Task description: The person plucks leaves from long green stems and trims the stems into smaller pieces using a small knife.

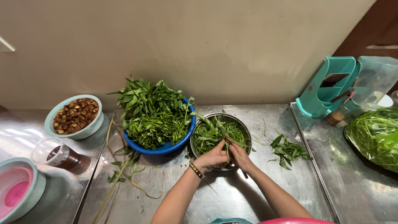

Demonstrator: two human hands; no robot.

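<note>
Head view. Nearest the camera, at 6 o'clock, a pink rim [296,220] and a scrap of teal cloth are cut off by the frame edge; what they belong to cannot be told. Above them both forearms converge on the steel bowl [244,132] at centre. The left hand [213,157], with a dark band at the wrist, has its fingers closed on a green stalk [227,150] over the bowl's near rim; the right hand [239,155] pinches the same stalk just beside it, thumb and fingers clenched, a grip that suits snapping or stripping it directly over the bowl so pieces fall in. The fingertips are partly masked by leaves. The steel bowl holds picked greens. Touching it at 9 o'clock is a blue basin [166,148] heaped with untrimmed leafy stems, within easy reach of the left hand. Bare stems [118,172] lie on the steel counter [224,199] at 8 o'clock; a small pile of leaves [288,150] sits at 3 o'clock. Far left: a pale bowl of brown chunks [74,116], a clear cup lying over a dark jar [62,157], and a pink-lined tub [16,193], cropped. Far right: a bagged bundle of greens [373,135], cropped, and a teal slicer with a clear jug [331,85], contents unclear.
</note>
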